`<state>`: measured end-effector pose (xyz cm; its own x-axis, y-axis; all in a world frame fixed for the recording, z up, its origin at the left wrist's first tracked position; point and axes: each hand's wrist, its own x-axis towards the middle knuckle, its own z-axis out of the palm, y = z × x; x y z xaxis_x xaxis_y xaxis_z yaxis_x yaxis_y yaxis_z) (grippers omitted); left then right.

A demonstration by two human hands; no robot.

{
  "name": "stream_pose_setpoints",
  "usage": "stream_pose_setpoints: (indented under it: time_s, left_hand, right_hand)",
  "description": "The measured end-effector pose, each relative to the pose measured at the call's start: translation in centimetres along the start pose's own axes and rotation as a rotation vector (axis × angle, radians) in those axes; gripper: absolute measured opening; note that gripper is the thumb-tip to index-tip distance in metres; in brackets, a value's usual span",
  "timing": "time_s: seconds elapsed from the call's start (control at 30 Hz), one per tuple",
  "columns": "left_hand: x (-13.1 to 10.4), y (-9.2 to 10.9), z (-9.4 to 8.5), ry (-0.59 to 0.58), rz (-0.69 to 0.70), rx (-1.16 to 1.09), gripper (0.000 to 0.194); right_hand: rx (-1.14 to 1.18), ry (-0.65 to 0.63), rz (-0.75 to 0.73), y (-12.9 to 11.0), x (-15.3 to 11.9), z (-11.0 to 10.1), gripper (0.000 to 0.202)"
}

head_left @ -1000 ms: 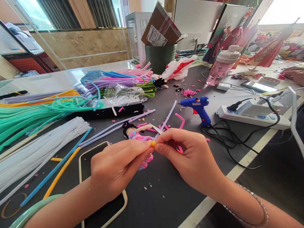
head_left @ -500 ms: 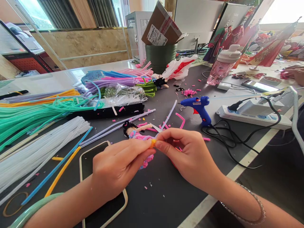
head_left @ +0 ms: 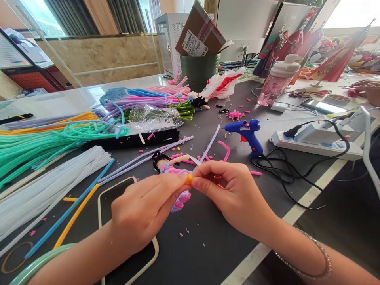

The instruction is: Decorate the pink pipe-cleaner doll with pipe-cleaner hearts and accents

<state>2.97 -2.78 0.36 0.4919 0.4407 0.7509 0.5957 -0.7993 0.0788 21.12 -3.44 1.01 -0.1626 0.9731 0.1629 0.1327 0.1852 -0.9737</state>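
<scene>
Between the fingertips of both hands is a small piece of yellow pipe cleaner [head_left: 189, 179]. My left hand [head_left: 145, 204] pinches it from the left, thumb and forefinger together. From the right, the thumb and forefinger of my right hand [head_left: 227, 190] close on its other side. Just behind lies a pipe-cleaner doll [head_left: 169, 166] with black hair and a pink and blue dress, partly hidden by my left hand. A pair of scissors [head_left: 194, 160] shows a blade tip behind my right hand, its red handle mostly covered. Under my left wrist is a phone [head_left: 118, 273] in a pale case.
Bundles of coloured pipe cleaners [head_left: 44, 146] spread over the left side. A blue glue gun [head_left: 247, 132] stands beyond my right hand, near a power strip [head_left: 314, 146] and loose black cable. Farther back are a pink bottle [head_left: 277, 81] and a green bin [head_left: 199, 71]. Another person's hand [head_left: 368, 91] is at far right.
Both hands keep their pinch on the yellow piece, which looks slightly turned. The whole view has shifted slightly; the things on the table stay where they were.
</scene>
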Motion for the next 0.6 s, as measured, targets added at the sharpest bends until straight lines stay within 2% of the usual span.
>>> stream_pose_setpoints:
  time_s: [0.2, 0.37, 0.6]
  left_hand:
    - [-0.35, -0.04, 0.13, 0.008, -0.007, -0.04, 0.013]
    - [-0.4, -0.02, 0.03, -0.036, -0.038, -0.065, 0.02]
    - [-0.14, -0.04, 0.0, -0.04, -0.062, -0.046, 0.015]
  right_hand:
    - [-0.019, -0.002, -0.025, 0.09, 0.03, -0.07, 0.015]
    - [-0.027, -0.009, -0.048, 0.16, 0.0, -0.15, 0.015]
    - [-0.039, 0.0, -0.035, 0.34, 0.1, -0.2, 0.012]
